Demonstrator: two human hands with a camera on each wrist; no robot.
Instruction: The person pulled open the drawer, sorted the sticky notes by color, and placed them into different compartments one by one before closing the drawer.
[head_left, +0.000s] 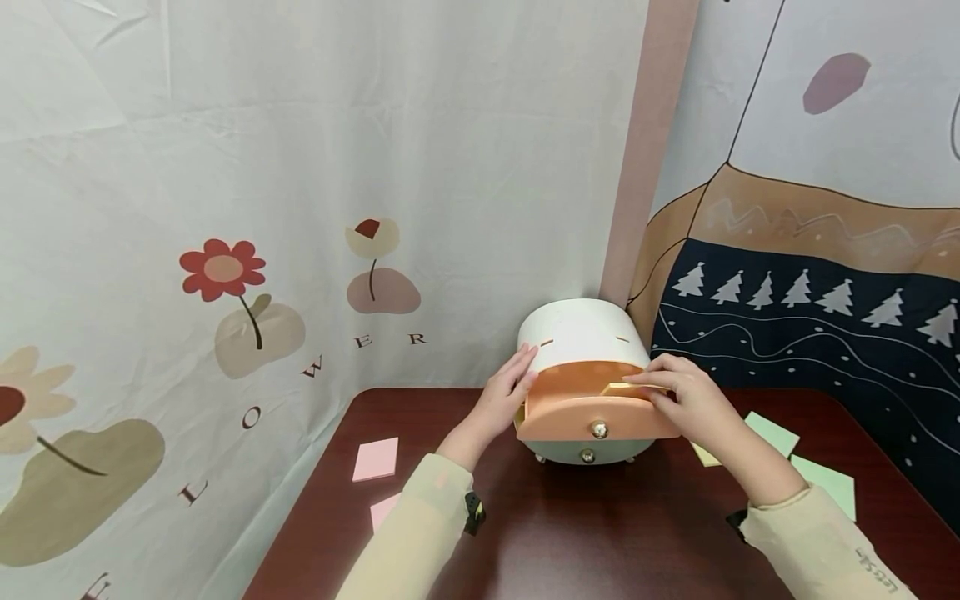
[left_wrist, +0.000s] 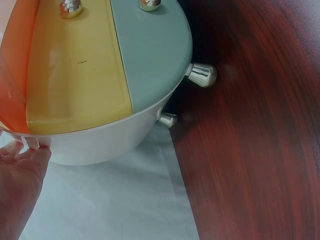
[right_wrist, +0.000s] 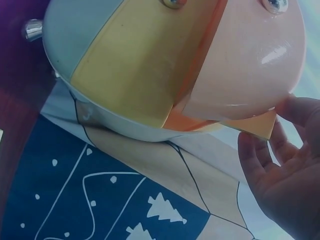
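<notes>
A small rounded white drawer box (head_left: 583,329) stands at the back of the table, with its peach top drawer (head_left: 570,421) pulled out. My left hand (head_left: 495,404) touches the box's left side, fingertips along its white shell (left_wrist: 95,150) below the drawer fronts. Between right thumb and fingers, my right hand (head_left: 693,404) pinches a yellow sticky note pad (head_left: 626,388) at the right end of the open drawer; part of the pad (right_wrist: 255,126) reaches in behind the drawer front. The yellow middle drawer (left_wrist: 75,65) and green bottom drawer (left_wrist: 152,55) are closed.
Pink sticky note pads (head_left: 376,459) lie on the dark red table (head_left: 585,533) at left. Green pads (head_left: 825,483) and a yellow pad (head_left: 705,454) lie at right, partly behind the right forearm. A printed curtain (head_left: 480,167) hangs behind the table.
</notes>
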